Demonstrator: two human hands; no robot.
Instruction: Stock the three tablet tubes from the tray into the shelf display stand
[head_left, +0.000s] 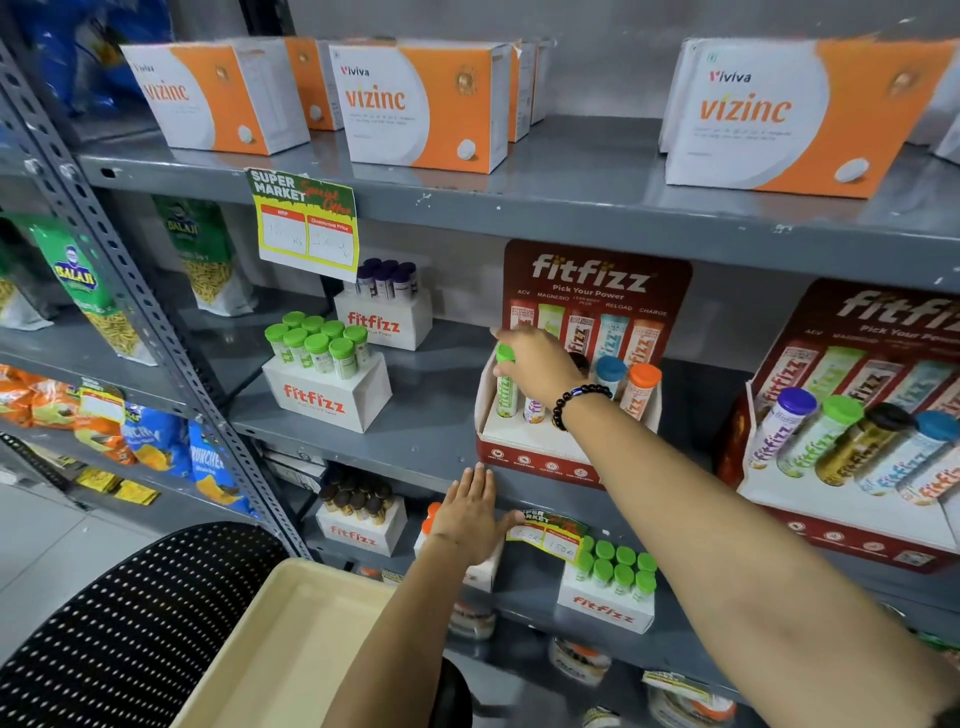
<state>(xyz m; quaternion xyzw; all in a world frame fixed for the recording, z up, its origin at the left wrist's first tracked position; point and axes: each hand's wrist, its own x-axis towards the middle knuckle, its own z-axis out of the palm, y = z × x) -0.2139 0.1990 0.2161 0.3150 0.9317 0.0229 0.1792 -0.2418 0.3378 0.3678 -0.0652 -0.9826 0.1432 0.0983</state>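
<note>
A red fitfizz display stand (524, 457) sits on the middle shelf. My right hand (535, 364) reaches into it and grips the green cap of a green tablet tube (505, 392) standing at the stand's left end. Beside it stand a purple-labelled tube (532, 409), a blue-capped tube (609, 371) and an orange-capped tube (641, 387); my wrist hides part of the row. My left hand (475, 512) is open, fingers flat against the shelf edge below the stand. The cream tray (291, 644) lies low in view with nothing visible in it.
White fitfizz boxes with green tubes (324, 364) and purple tubes (387, 301) stand left on the same shelf. A second red display stand (852, 431) is at the right. Vizinc boxes (415, 104) line the shelf above. A black perforated chair (130, 634) holds the tray.
</note>
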